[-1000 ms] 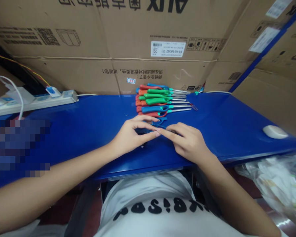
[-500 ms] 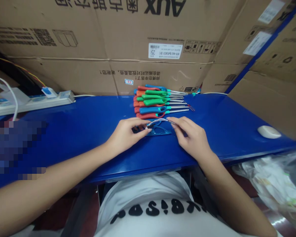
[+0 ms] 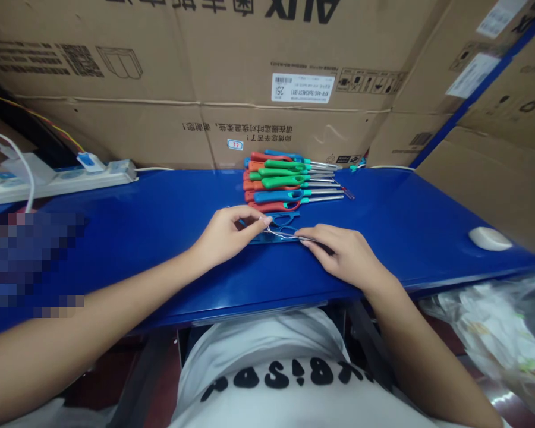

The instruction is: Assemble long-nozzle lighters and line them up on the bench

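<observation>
Thin white wires (image 3: 282, 235) run between my two hands, low over the table. My left hand (image 3: 232, 235) is closed in a pinch at their left end; the dark part seen there is mostly hidden by the fingers. With thumb and fingertips, my right hand (image 3: 345, 252) pinches a thin metal rod (image 3: 307, 239) at the wires' right end. Below and just behind the hands lie blue plastic shell pieces (image 3: 289, 219) with loop-shaped openings, partly covered by my left hand. A stack of long-nosed lighters (image 3: 280, 181) with red, orange, green and blue handles lies beyond them.
The blue table (image 3: 169, 238) is backed by a cardboard panel (image 3: 160, 77). A white power strip (image 3: 62, 187) stands at the left. Toward the right are a white computer mouse (image 3: 490, 238) and, below the edge, a clear plastic bag (image 3: 490, 339). A small red tool (image 3: 348, 192) lies by the lighters' tips.
The wires, arched upward before, now sag lower over the blue shell pieces. My right hand has moved slightly down and left with the rod, and my left hand has shifted slightly upward.
</observation>
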`<state>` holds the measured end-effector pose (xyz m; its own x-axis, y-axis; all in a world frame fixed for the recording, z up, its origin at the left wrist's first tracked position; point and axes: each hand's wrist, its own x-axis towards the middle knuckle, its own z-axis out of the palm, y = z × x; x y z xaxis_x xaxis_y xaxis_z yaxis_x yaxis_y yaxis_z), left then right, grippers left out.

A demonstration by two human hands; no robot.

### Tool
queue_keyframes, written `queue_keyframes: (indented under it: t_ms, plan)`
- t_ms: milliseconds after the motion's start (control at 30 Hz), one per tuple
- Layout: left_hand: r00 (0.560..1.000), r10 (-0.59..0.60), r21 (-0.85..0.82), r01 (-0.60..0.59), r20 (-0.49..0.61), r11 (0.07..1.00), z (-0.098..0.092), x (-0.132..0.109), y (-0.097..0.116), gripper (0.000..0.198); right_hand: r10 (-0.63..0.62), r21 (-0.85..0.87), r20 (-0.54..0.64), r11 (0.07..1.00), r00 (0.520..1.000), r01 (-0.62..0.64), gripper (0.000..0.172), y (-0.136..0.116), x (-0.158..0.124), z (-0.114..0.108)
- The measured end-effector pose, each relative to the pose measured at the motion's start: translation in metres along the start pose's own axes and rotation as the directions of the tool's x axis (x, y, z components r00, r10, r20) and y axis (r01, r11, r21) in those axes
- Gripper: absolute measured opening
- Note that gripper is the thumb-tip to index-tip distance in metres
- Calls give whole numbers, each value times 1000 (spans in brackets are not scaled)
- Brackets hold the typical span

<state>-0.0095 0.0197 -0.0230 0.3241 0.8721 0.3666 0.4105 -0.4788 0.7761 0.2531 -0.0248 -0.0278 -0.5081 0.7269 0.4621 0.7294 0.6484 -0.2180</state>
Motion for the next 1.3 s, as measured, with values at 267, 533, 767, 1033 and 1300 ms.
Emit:
queue_keyframes:
  t_ms: [267,533,767,1033,1300]
  plan:
    - [987,154,84,-150,-54,985,-1,-5,12,27,63,-61,-52,996,997,-66,24,1,0,4]
    - [784,618,405,-584,58,703,-11,-8,9,12,109,-72,-62,991,992,-113,25,0,0,8]
    - [701,701,506,-657,136,559,-15,-9,10,9,87,-83,-54,992,995,-92,25,0,-1,8]
    - [882,471,412,-439,26,799,-10,-5,9,17,28,-102,-118,994,993,-40,26,-2,0,6]
    - [843,500,460,-531,199,712,-2,-10,14,15,-11,-123,-122,992,993,-4,26,-8,1,8]
